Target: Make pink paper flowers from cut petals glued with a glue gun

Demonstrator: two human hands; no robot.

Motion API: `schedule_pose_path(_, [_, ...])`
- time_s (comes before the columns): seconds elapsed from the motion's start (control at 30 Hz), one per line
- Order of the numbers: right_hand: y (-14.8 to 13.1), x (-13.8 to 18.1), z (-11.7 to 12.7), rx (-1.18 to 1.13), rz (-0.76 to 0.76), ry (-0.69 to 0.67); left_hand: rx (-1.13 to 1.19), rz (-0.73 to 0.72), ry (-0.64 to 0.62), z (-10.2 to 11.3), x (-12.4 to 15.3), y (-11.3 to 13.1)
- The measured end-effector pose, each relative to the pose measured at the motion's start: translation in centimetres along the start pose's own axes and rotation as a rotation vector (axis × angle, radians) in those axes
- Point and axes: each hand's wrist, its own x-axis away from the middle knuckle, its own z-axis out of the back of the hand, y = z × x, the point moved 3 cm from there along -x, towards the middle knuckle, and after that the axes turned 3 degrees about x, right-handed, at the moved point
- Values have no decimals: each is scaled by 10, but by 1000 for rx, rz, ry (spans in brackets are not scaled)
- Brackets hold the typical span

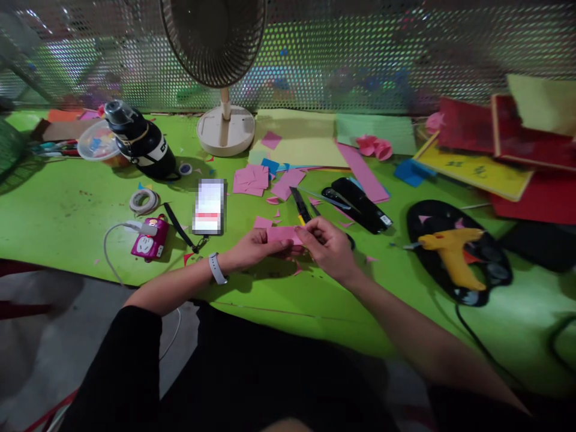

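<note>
Both my hands hold one small pink paper piece just above the green table. My left hand, with a white band on its wrist, pinches the paper's left end. My right hand pinches its right end with the fingers curled. A yellow-handled utility knife lies just beyond my right hand. Small pink paper squares and scraps lie further back.
A phone, a tape roll and a pink gadget with a white cable lie to the left. A black bottle and a fan base stand behind. At right, a yellow glue gun rests on a black tray, near coloured paper sheets.
</note>
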Motion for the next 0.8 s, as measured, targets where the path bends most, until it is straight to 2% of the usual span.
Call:
schedule_pose_path(0.17, [3, 1, 2, 37, 44, 9, -113, 35, 35, 3, 1, 6])
schedule_pose_path(0.3, [0, 1, 4, -34, -8, -8, -199, 36, 25, 5, 2, 11])
schedule_pose_path(0.53, [-1, 2, -4, -215, -205, -286, -242, -13, 17, 5, 0, 13])
schedule_pose_path(0.7, [5, 0, 1, -212, -249, -377, -259, -11, -37, 6, 0, 19])
schedule_pose_path(0.8, [8, -3, 11, -189, -258, -374, -250, 7, 4, 10, 0, 25])
